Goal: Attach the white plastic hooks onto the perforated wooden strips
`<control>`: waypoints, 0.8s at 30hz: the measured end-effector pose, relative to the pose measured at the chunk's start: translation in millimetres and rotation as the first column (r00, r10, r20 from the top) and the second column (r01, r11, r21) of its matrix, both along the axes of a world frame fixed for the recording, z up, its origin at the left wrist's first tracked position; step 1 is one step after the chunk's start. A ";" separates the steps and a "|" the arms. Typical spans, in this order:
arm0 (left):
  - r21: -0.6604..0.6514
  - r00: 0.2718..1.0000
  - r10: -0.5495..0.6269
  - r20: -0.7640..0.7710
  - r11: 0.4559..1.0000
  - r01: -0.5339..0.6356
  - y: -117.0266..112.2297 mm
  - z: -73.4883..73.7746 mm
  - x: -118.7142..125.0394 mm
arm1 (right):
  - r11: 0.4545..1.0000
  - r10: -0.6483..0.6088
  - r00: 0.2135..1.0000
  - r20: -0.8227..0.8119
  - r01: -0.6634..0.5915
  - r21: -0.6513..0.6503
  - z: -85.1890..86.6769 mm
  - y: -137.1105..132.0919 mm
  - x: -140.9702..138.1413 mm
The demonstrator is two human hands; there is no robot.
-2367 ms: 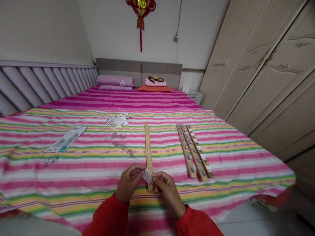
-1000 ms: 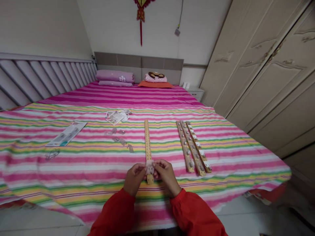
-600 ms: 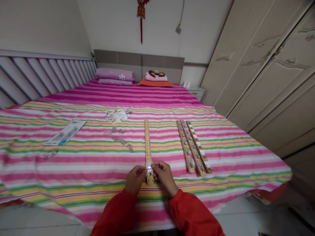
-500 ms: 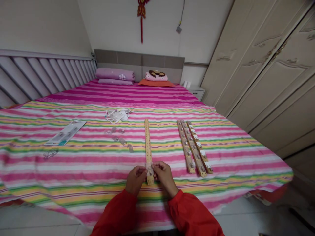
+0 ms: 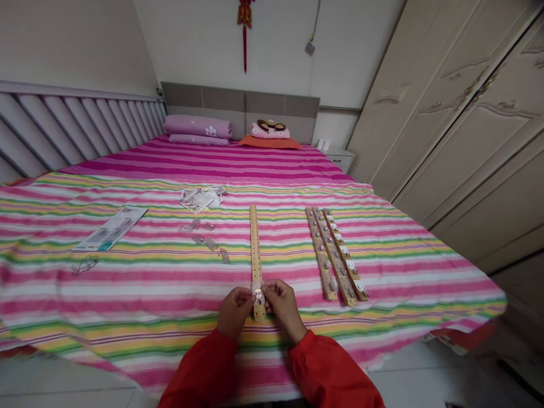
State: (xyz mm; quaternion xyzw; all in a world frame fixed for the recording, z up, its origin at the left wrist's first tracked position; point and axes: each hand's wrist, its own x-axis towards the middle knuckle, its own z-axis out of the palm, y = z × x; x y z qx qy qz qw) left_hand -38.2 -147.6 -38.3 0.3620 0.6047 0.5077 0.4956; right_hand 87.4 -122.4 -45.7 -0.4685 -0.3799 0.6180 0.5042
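item: left hand point(image 5: 234, 311) and right hand point(image 5: 285, 309), fingertips together, both pinching a small clear fitting point(image 5: 257, 293), probably plastic but hard to tell, held against the lower end of a perforated wooden strip point(image 5: 255, 249) on a striped bedspread point(image 5: 127, 289), with three further strips point(image 5: 335, 255) lying to its right.

A pale wooden slat point(image 5: 256, 255) is lying on a pink, yellow and green striped bedspread point(image 5: 127, 294), near bright red sleeves point(image 5: 199, 374).
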 end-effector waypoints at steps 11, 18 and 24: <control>-0.001 0.998 0.015 -0.064 1.000 -0.016 2.3 -11.9 -1.5 | 1.000 -0.028 0.999 0.023 0.028 -0.009 -7.6 1.7 -1.2; -0.054 0.999 -0.033 -0.011 0.998 0.033 0.9 -8.4 -2.5 | 0.997 -0.017 0.997 0.078 0.011 0.072 -7.3 -6.8 0.5; -0.215 0.984 -0.107 0.140 0.967 0.136 10.8 7.0 -8.2 | 0.995 0.053 0.995 0.089 -0.046 -0.083 -12.8 -21.2 5.7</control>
